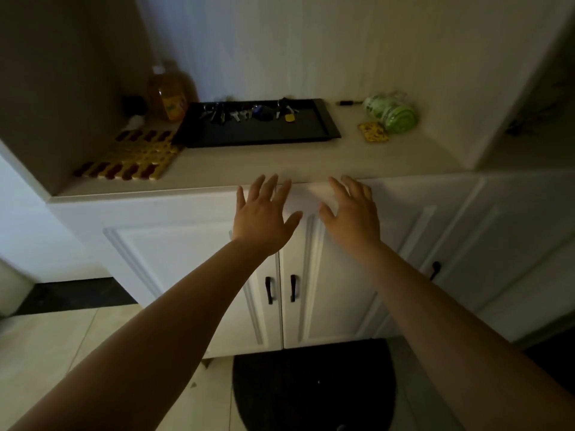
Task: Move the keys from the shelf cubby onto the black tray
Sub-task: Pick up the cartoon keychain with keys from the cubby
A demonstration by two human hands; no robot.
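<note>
Dim cubby, keys [249,112] in row along black tray [258,136] back, prob. left-right

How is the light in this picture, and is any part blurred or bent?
Head view: dim light; the back left corner, with the orange bottle, is darkest and soft; the keys on the black rectangular tray are small and unclear; wide-angle distortion bends the edges.
</note>
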